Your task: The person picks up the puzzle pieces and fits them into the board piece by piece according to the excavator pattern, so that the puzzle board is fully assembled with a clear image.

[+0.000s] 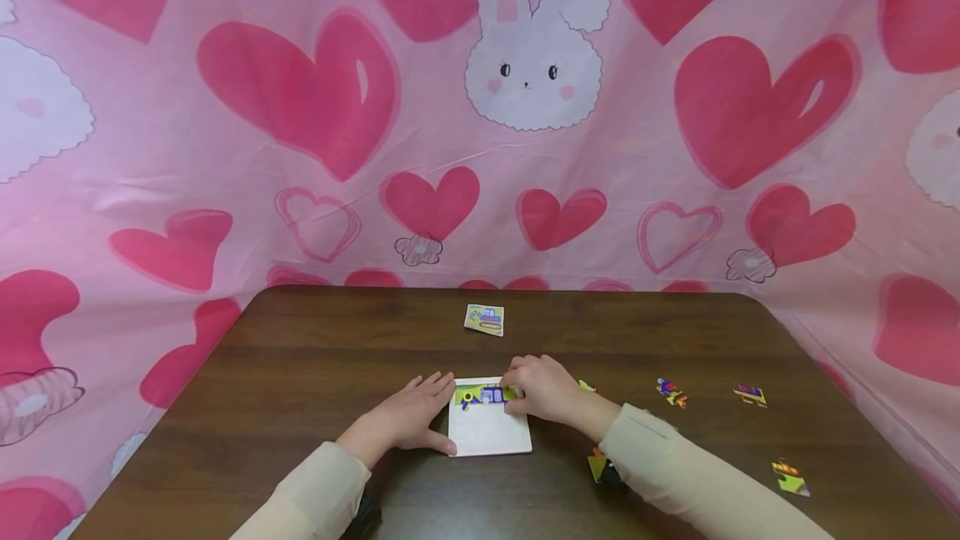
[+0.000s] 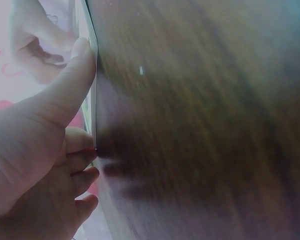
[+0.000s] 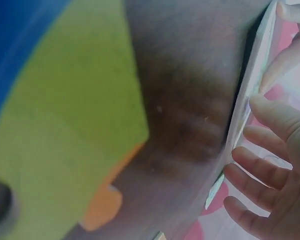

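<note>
Outstretched left hand (image 1: 411, 415) braces the white tray (image 1: 491, 435) while the right hand (image 1: 546, 388) pinches a puzzle piece (image 1: 513, 394), best pressed down level

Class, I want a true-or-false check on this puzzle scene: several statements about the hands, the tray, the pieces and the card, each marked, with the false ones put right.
1. The left hand rests at the left side of the white tray. True.
2. The right hand is at the tray's upper right part. True.
3. Fitted pieces cover the whole tray. False: they lie along its upper part, and the lower part is bare white.
4. The picture card lies beyond the tray, farther from the person. True.
5. The loose puzzle pieces lie to the left of the tray. False: they lie to its right.
</note>
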`<state>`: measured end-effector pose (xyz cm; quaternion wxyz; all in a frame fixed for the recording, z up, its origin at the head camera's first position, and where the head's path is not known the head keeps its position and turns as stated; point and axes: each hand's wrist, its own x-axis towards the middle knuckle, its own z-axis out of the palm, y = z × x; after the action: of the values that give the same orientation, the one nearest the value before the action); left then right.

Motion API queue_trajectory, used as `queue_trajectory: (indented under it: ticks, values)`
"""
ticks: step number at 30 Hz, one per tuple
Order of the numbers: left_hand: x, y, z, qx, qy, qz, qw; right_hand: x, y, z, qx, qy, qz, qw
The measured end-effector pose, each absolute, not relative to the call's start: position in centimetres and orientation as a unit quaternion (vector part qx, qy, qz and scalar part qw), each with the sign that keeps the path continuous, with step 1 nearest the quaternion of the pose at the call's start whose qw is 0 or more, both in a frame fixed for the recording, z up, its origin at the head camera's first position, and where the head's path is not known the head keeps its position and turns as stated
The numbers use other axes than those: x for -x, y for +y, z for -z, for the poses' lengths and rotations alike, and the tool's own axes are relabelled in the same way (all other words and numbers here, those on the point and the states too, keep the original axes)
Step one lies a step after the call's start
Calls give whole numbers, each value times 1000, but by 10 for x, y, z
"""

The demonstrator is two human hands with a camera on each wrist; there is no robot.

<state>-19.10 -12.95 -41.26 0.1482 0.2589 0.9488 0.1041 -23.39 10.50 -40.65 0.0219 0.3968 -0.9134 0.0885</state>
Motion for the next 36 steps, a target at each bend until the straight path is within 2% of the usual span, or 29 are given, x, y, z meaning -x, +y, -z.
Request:
queue_trajectory:
  ticks: [13,24,36]
  values:
    - [191,-130,412,-261,948,-110,147,246,151,386,-331,-931,-153,25]
    - [192,-131,413,-262,947,-113,146,244,197,397,-325,-931,-163,26]
    - [190,-130,412,-260,948,-112,147,240,216,407,-326,-934,-149,-2]
